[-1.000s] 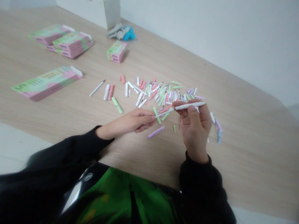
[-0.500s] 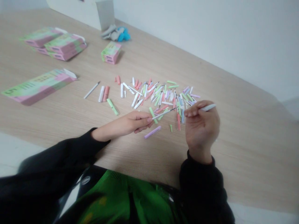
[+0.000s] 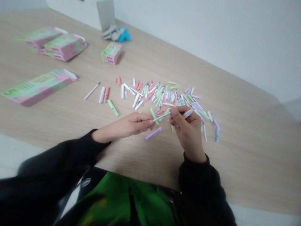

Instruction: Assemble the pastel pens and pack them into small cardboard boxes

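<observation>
My left hand (image 3: 134, 124) pinches one end of a slim white pen refill (image 3: 161, 116) between thumb and fingers. The refill points right, and its far end meets the fingertips of my right hand (image 3: 189, 133), which hide its dark tip. Tucked in my right hand is a white pointed pen barrel (image 3: 188, 113), sticking out behind the fingers. Just below the refill, a purple pen part (image 3: 153, 133) lies on the table. A green pen part (image 3: 154, 116) lies beside my left fingertips.
Loose pen parts (image 3: 160, 94) in several colours spread beyond my hands. A single refill (image 3: 92, 91) and a green cap (image 3: 113, 107) lie to the left. Pink-green boxes (image 3: 66, 44), a small box (image 3: 112, 53), crumpled gloves (image 3: 115, 33) and a white box (image 3: 105, 15) stand farther back.
My right hand has moved left with the white pen barrel and its fingertips now close around the refill's tip. The left hand stays in place with the refill.
</observation>
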Tool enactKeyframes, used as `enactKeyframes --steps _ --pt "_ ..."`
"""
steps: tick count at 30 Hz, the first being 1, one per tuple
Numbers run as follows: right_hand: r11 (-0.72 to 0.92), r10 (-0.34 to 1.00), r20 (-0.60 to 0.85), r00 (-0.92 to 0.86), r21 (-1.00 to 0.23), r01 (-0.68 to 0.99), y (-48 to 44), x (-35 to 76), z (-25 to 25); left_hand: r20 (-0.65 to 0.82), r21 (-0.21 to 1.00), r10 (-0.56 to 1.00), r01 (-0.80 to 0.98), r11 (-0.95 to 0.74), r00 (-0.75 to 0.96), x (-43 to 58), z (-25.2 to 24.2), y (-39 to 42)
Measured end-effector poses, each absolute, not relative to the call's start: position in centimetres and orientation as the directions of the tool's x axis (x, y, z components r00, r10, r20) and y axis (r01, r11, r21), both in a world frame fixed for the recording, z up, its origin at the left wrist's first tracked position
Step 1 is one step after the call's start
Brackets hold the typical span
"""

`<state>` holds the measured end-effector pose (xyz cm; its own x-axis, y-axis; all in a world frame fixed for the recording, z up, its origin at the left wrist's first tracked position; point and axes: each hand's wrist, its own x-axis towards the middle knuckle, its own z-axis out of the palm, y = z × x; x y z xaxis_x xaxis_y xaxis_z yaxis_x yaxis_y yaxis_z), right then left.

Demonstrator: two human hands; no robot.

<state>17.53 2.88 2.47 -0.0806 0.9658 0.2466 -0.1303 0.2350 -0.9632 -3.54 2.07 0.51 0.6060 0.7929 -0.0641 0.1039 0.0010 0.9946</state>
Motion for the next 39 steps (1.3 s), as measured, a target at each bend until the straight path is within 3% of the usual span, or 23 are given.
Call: enactKeyframes --steps 9,15,19,24,29,32,39 --pt "0.244 0.954 0.269 -0.13 -0.953 -0.18 3.8 17.0 1.4 -0.063 0.989 0.784 -0.067 0.133 0.618 -3.1 1.2 1.5" --pt "0.338 0.941 0.336 0.052 -0.91 -0.24 5.0 18.5 2.0 -0.06 0.995 0.855 0.099 0.01 0.516 -3.5 1.4 2.0" --pt "0.307 0.949 0.316 0.001 -0.923 -0.233 4.7 18.4 1.9 -0.08 0.993 0.92 0.108 0.041 0.383 -3.1 1.6 2.3" --pt "0.183 0.963 0.202 -0.18 -0.976 -0.116 3.5 16.7 0.9 -0.055 0.985 0.895 0.171 -0.023 0.442 -2.5 1.5 2.3" --pt "0.105 0.969 0.153 -0.192 -0.966 -0.236 3.2 16.1 0.7 0.006 0.981 0.886 0.169 -0.095 0.463 -2.5 1.4 2.1" --pt "0.083 0.972 0.129 -0.197 -0.97 -0.228 3.0 16.1 1.0 0.083 0.98 0.856 0.117 -0.164 0.511 -2.4 1.4 2.0" --pt "0.099 0.966 0.13 -0.225 -0.985 -0.144 2.9 16.2 1.1 0.055 0.998 0.833 -0.007 -0.061 0.551 -2.4 1.3 1.7"
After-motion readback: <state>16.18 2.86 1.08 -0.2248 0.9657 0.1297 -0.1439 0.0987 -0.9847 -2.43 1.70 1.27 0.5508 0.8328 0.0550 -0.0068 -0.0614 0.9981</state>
